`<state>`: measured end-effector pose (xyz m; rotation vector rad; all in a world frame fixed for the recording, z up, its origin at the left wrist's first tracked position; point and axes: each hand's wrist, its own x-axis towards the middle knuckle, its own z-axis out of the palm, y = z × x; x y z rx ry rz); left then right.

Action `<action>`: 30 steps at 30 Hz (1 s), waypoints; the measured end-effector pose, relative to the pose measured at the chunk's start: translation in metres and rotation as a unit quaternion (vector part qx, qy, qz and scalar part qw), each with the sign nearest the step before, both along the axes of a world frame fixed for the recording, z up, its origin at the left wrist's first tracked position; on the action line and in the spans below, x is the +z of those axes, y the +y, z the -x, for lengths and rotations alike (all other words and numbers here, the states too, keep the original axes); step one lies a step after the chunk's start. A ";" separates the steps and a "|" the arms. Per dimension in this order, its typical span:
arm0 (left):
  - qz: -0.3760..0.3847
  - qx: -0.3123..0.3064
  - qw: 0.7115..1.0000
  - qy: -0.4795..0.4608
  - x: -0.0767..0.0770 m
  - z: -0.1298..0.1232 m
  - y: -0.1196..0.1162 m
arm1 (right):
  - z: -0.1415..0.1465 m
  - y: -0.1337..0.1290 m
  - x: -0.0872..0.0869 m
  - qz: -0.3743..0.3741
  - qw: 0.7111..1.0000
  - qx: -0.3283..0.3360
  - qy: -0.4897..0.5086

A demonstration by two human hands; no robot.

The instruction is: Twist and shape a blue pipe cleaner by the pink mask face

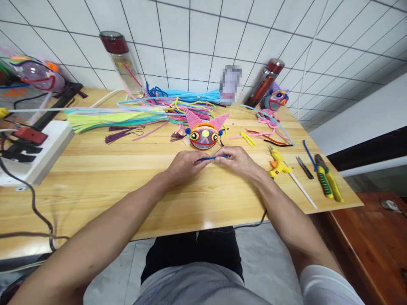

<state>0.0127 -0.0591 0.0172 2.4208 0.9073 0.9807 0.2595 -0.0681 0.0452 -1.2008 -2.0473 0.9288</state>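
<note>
A person works at a pale, wood-grained surface (222, 199), both forearms reaching forward over its near edge. A slim, dark-blue, fuzzy-looking strip (212, 158) lies level between the left hand (185, 169) and the right hand (238, 161), just in front of a clear, rounded face ornament with pink pointed ears, yellow-rimmed eyes and a red mouth outline (206, 134). The grip of each hand is closed, thumb against fingers, pinching the strip toward its two ends so that only a short middle length shows; what the fingers cover cannot be told.

The step in hand appears to be shaping or straightening this strip by fingertip; whether it is being bent, twisted or merely held taut is unclear. The next move seems to call for a light, even pinch on both sides, with the thumbs kept near each other so that a bend would fall where intended. The ornament stands close beyond the knuckles, so the hands need care not to nudge it.

To the right lie a yellow glue gun with a white stick (279, 165), small black snips (304, 167) and pliers with green-and-yellow handles (327, 182), all well apart from the hands.
</note>
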 end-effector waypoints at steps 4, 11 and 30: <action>0.004 -0.007 1.000 0.013 0.001 0.001 0.000 | 0.000 0.001 -0.004 0.002 1.000 -0.011 0.006; 0.005 -0.003 1.000 0.016 -0.001 0.001 0.000 | 0.001 0.001 -0.004 0.002 1.000 -0.015 0.000; 0.030 0.021 0.999 0.028 0.001 -0.001 0.000 | 0.001 0.002 -0.002 -0.029 0.999 -0.033 -0.023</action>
